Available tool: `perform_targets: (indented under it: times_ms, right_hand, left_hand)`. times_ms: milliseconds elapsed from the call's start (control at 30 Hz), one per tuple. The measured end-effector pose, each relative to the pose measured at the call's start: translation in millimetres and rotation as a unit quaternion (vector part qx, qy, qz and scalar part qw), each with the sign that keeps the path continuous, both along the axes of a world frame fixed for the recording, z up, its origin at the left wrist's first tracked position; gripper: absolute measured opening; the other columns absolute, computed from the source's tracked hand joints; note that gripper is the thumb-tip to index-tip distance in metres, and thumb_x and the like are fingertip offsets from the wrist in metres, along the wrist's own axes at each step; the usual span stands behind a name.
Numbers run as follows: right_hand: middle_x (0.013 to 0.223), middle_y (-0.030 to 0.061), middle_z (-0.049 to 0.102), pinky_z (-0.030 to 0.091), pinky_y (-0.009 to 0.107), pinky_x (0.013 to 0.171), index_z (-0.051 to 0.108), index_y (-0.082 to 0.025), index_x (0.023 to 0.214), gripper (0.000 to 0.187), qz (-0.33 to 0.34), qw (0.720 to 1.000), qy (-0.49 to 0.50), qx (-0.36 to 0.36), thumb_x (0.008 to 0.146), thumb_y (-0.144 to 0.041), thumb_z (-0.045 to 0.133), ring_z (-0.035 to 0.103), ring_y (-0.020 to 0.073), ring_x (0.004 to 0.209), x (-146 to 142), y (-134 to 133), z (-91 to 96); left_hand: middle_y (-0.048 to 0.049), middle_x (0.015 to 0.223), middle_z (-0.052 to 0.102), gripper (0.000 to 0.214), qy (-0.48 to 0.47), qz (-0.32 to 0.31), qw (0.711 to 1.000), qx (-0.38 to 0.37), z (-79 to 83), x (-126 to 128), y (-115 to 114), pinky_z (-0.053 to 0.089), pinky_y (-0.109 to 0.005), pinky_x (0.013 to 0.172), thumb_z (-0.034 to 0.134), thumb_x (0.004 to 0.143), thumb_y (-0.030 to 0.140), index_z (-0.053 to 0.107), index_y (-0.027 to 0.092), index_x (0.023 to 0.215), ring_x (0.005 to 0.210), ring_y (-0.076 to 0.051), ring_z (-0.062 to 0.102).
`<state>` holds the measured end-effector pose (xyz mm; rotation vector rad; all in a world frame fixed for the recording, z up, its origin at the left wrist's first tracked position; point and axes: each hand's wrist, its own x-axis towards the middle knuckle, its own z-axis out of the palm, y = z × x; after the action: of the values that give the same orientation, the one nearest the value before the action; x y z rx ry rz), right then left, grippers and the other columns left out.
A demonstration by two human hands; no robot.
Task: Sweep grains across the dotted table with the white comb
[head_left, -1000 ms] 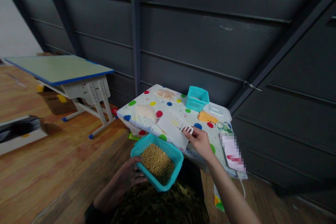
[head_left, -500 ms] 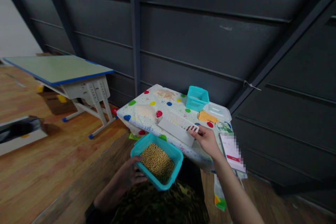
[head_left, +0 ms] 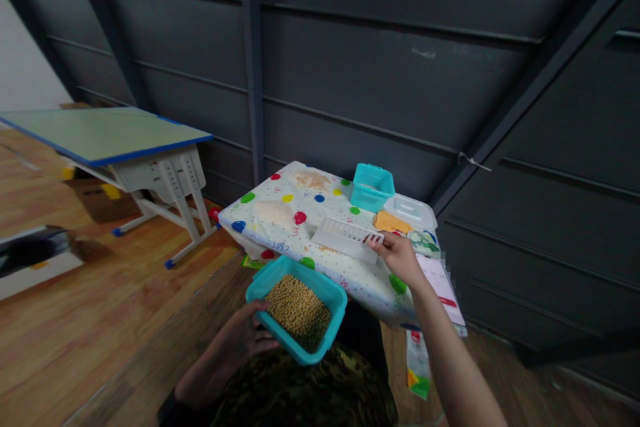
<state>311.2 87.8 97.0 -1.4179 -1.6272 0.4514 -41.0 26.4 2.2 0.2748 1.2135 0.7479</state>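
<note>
two turquoise tubs show, and two hands are at work. the near tub is just in front of the spotted table, tilted, with a deep heap of pale yellow beans in it. the left hand grips that tub, thumb over the rim and fingers against the outside. the right hand pinches one end of a single white slotted plate, which is at the front middle of the spotted table.

the far tub stands upright at the table's back edge; there seems to be a pale layer low inside, too far off to name. beside it, toward the table's right end, are one clear lid and one orange cloth.

two loose spreads lie on the table's left half: a whitish pile toward the front and a tan scatter behind. left of the table stands one green-topped desk, with a carton under it.
</note>
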Motion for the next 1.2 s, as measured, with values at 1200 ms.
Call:
perform_targets:
  times_ms: [1200]
  right_hand:
    - [0.062,-0.0016,0.052,0.034,0.030,0.057,0.066,-0.023,0.067,0.061,0.063,0.994,0.040,-0.084,0.077,-0.082,0.081,0.041,0.0161,0.062,-2,-6,3.3]
  left_hand:
    - [-0.0053,0.084,0.073,0.018,-0.015,-0.017,1.000,0.010,-25.7,-3,2,0.069,-0.045,0.084,0.070,0.097,0.028,0.058,0.022,0.108,0.077,-0.029,0.079]
